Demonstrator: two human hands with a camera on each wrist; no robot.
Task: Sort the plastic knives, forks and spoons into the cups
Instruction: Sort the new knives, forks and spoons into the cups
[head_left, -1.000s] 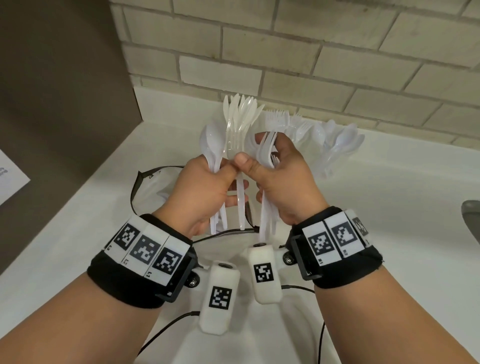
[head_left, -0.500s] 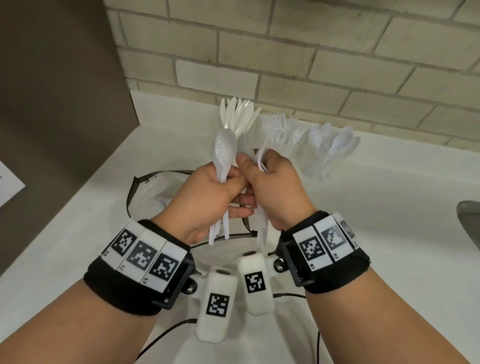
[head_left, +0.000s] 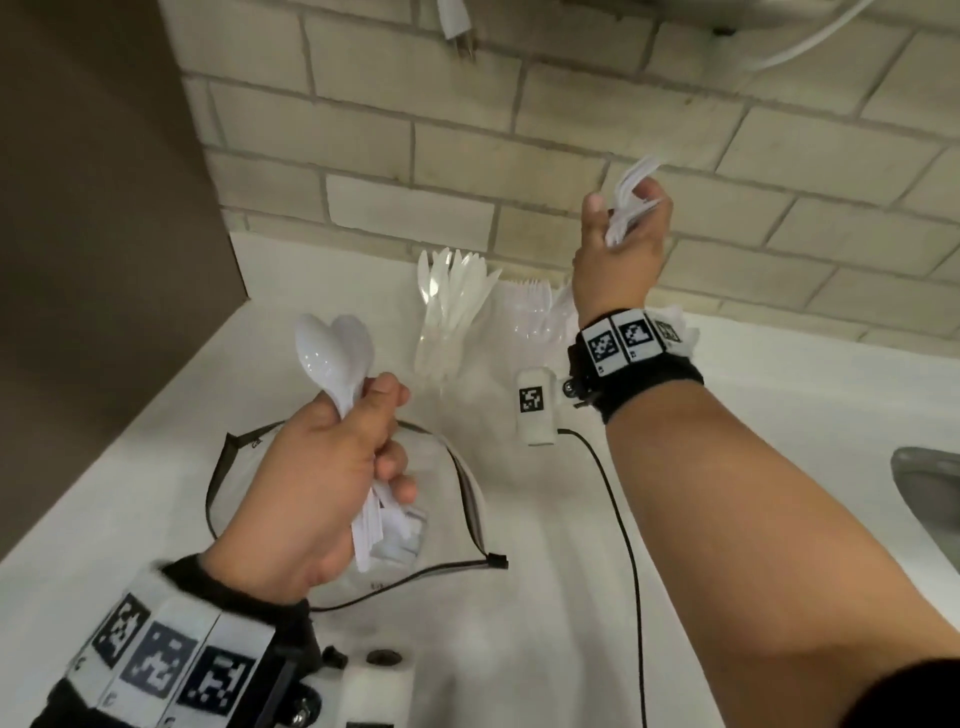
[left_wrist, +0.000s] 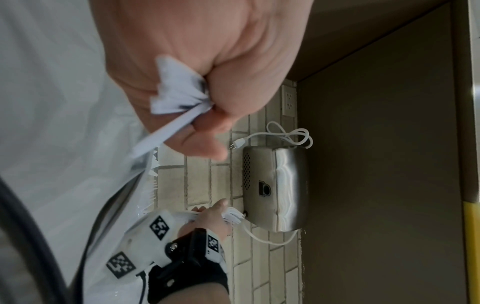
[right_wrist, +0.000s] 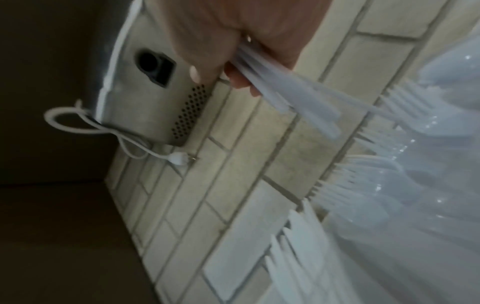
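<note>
Now gripping spoons (head_left: 335, 353) tightly in left hand (head_left: 317, 483), clutching a fanned bundle (head_left: 631, 200) in raised right hand (head_left: 621, 244), risking pieces slipping loose above the cups (head_left: 441, 343).

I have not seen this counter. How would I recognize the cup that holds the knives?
Start at the brick wall behind the white counter. Clear cups stand at its foot; the knife cup is the leftmost, nearest the brown panel. Smooth pointed blades fan from it, whereas the fork cup beside it shows tines.
</note>
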